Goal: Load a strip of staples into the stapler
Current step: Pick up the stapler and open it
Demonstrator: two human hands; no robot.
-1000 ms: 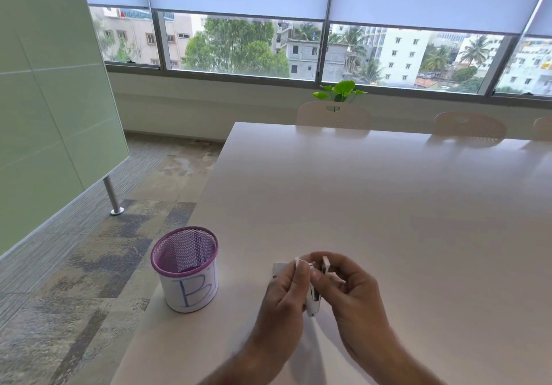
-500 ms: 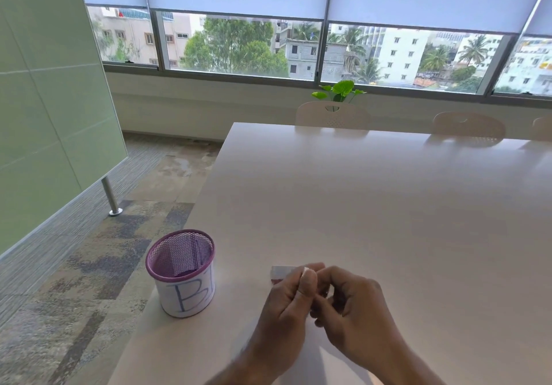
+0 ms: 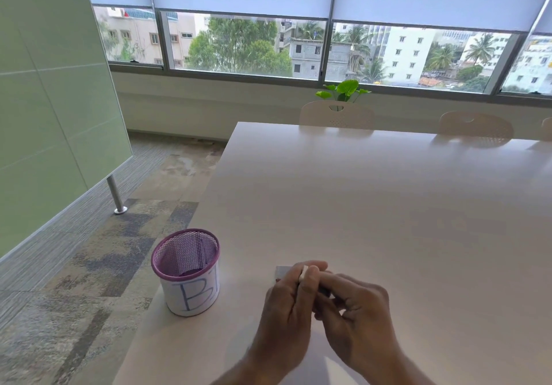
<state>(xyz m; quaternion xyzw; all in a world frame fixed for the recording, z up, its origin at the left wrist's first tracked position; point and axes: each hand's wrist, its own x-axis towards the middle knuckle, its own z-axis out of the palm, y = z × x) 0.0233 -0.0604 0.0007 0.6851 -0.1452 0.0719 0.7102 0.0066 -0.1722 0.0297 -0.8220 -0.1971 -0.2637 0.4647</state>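
Observation:
My left hand (image 3: 288, 304) and my right hand (image 3: 358, 310) are pressed together over the near edge of the white table (image 3: 373, 205). Between them they clasp a small white stapler (image 3: 303, 274); only its white tip shows above my left thumb, with a dark sliver beside my right fingers. Both hands are closed around it. No staple strip can be seen. A small grey box (image 3: 282, 271), partly hidden, lies on the table just behind my left fingers.
A purple mesh cup (image 3: 185, 268) wrapped in white paper marked "B" stands near the table's left edge, left of my hands. Chairs (image 3: 337, 114) line the far side. A green glass partition (image 3: 44, 116) stands at left over the carpet.
The stapler was upright and visible between my fingertips; my hands have since closed over it, hiding most of it. The view has shifted a little to the left.

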